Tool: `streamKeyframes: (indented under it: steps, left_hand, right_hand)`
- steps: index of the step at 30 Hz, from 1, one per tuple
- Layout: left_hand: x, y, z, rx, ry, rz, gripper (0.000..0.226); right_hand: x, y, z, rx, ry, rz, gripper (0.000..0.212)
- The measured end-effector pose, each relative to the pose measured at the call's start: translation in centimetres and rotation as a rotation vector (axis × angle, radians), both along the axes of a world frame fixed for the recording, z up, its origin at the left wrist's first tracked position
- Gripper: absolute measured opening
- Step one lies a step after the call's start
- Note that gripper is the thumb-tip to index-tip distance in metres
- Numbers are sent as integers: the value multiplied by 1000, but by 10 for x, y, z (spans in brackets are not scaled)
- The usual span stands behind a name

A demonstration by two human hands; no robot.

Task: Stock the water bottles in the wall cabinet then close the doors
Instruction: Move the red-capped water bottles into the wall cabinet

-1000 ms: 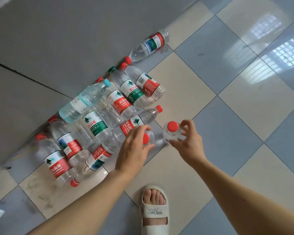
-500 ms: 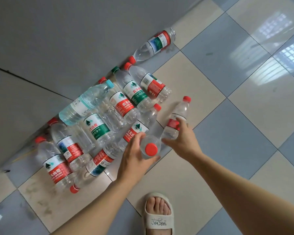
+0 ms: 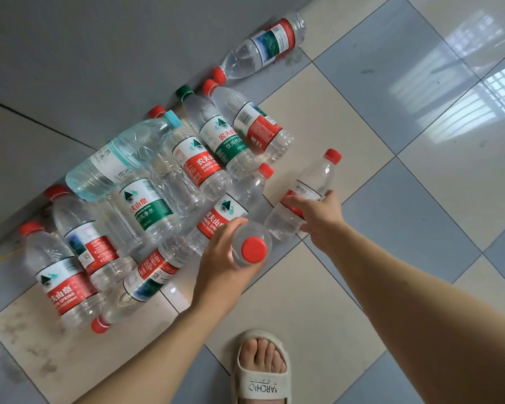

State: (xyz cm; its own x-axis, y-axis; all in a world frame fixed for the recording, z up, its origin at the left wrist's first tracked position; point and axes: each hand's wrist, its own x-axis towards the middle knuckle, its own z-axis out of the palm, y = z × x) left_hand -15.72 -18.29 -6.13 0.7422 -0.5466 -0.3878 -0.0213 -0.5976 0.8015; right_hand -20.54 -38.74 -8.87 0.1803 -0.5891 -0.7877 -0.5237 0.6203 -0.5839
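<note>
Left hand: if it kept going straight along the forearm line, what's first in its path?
Probably the red-label bottle lying just beyond the left hand, which grips a red-capped bottle. Height above the floor is unclear, so it might pass over.

Pile of bottles (image 3: 146,205) lies on the floor (image 3: 362,141), left side against the wall (image 3: 70,53). One stray bottle (image 3: 260,45) sits behind them; a sandaled foot (image 3: 261,371) is nearest.

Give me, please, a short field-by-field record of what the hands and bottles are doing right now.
left hand: grips a red-capped bottle, cap towards the camera
right hand: grips a second red-capped bottle round its middle
floor pile: bottles lying on their sides by the wall, including a large blue-capped bottle
cabinet: not in view
</note>
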Motion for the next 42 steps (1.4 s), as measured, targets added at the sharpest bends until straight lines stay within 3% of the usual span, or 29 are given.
streamKeyframes:
  steps: [3, 8, 13, 16, 20, 26, 30, 34, 39, 42]
  left_hand:
    - [-2, -3, 2, -7, 2, 17, 67]
    - [-5, -6, 4, 44, 14, 43, 68]
    - [-9, -6, -2, 61, 17, 82, 64]
    - [-11, -7, -7, 44, -8, 93, 65]
    - [-18, -9, -15, -7, -13, 161, 67]
    - [-15, -12, -10, -37, 133, 237, 42]
    - [-1, 3, 38, -5, 177, 282, 34]
    - [37, 20, 115, -16, 167, 254, 32]
    - [102, 23, 241, -65, 112, 217, 34]
    - [137, 17, 331, -134, 60, 221, 46]
  right_hand:
    - [-15, 10, 10, -144, -107, 54, 72]
    - [-39, 30, 28, -457, -55, 363, 69]
    - [-63, 38, 25, -448, -24, 377, 66]
    - [-72, 36, 14, -322, -75, 351, 69]
    - [-71, 27, 4, -221, -174, 363, 54]
    - [-55, 37, 13, -170, -180, 335, 42]
    - [-45, 52, 61, -178, -192, 376, 39]
    - [-25, 60, 135, -210, -204, 483, 53]
    - [41, 58, 271, -264, -345, 630, 68]
    - [90, 50, 363, -319, -396, 694, 54]
